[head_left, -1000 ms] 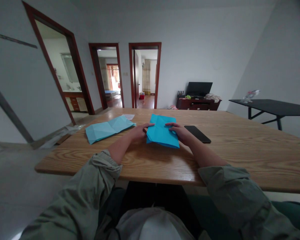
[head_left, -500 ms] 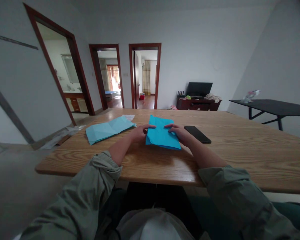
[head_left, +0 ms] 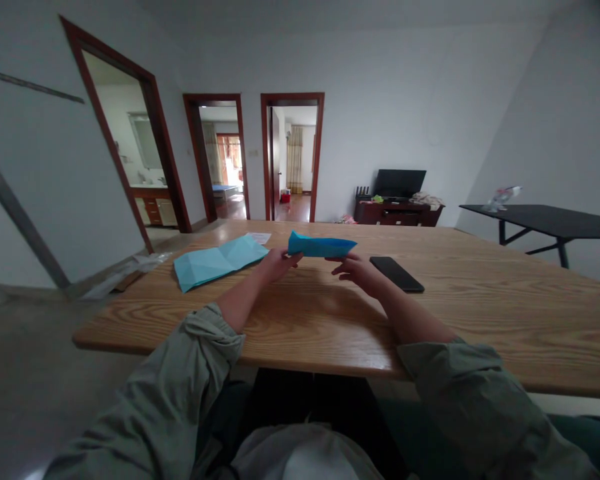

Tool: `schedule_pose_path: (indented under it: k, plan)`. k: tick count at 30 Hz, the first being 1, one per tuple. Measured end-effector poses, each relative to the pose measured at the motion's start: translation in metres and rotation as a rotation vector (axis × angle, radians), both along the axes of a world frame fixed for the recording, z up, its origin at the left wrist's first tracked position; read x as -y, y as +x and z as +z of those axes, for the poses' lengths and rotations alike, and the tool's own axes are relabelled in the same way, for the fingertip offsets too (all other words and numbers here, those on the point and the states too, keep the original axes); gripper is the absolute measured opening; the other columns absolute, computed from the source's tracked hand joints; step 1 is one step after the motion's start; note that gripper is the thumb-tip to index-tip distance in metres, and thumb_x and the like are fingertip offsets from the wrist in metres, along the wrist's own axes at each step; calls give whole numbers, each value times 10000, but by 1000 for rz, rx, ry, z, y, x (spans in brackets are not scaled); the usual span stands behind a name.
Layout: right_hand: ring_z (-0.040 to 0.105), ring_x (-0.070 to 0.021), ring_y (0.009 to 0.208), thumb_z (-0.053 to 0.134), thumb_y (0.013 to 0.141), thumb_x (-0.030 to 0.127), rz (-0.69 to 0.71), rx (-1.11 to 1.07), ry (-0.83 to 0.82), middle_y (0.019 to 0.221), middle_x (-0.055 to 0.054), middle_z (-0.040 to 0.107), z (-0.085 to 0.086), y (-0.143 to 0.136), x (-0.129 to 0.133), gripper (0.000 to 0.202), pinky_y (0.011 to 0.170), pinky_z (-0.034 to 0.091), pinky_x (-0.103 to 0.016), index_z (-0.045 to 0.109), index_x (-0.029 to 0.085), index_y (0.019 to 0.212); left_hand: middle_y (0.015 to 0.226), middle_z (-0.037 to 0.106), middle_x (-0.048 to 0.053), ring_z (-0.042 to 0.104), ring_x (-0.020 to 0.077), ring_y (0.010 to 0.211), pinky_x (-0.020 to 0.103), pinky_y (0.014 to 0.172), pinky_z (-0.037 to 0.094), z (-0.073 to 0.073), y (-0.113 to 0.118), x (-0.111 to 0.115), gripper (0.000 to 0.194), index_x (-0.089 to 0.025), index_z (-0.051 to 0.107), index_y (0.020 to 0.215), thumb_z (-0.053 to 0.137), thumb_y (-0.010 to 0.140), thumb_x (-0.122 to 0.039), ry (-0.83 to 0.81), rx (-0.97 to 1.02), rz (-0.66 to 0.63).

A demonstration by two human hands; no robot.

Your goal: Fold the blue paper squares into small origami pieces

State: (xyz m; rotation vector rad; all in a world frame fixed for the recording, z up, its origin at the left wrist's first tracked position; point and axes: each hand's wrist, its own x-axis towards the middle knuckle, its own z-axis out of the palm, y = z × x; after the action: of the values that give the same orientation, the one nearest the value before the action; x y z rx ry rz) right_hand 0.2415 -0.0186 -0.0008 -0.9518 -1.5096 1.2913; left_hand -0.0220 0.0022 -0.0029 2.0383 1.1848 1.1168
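A bright blue folded sheet of paper (head_left: 317, 247) is held up above the wooden table, tilted so that its long edge faces me. My left hand (head_left: 279, 263) is closed on its left end, the fingers partly beneath it. At the right end, my right hand (head_left: 357, 272) grips the paper from below, with some fingers bent loosely under it. To the left of my left hand lies a pale blue creased, folded paper (head_left: 219, 263). A black phone (head_left: 396, 274) rests on the table just right of my right hand.
The wooden table (head_left: 505, 300) spreads wide before me. A small printed slip (head_left: 259, 238) lies behind the pale paper. Farther off stand a black table (head_left: 545, 219) at right and a television (head_left: 400, 183) on a dark cabinet (head_left: 400, 214). Doorways open at the back left.
The blue paper has turned from lying nearly flat, broad face up, to edge-on toward me. My fingers have moved from its top to its ends and underside.
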Motion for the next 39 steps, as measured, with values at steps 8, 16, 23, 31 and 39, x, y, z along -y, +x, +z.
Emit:
schedule_pose_path:
  k: [8,16,23,31,39]
  plan:
    - [639,-176,746,721,689,361,-48,107,72,817,-50,655,-7,-4,-6,256,603,476,-260,662,180,860,755,677,75,620,153,667,251,601,466,-2,5,4,420,-109,672,906,619,772,-504,-43,-10,-194]
    - [654,-176,720,704,706,331,73,208,77,849,-71,700,6,-8,12,343,636,486,-276,697,200,1023,817,673,60,658,163,698,271,638,501,2,7,12,480,-141,643,1073,644,756,-500,-90,-1,-345]
    - [658,-189,738,731,677,331,38,196,65,859,-74,704,5,-11,11,306,646,485,-288,706,193,949,764,687,82,637,156,682,267,645,489,-1,3,4,336,-107,666,914,591,811,-418,-16,-60,-221]
    - [639,-195,705,693,678,281,-87,262,197,764,-72,692,-4,-5,-2,210,591,456,-281,712,164,852,921,691,101,675,183,743,303,691,519,6,8,15,419,-122,677,1000,737,682,-389,-177,120,-352]
    - [595,-160,656,711,673,329,-96,335,229,756,-54,692,-4,-5,-2,286,591,447,-273,724,174,913,775,700,95,627,155,675,264,640,471,2,4,5,364,-100,693,898,679,723,-419,-131,21,-240]
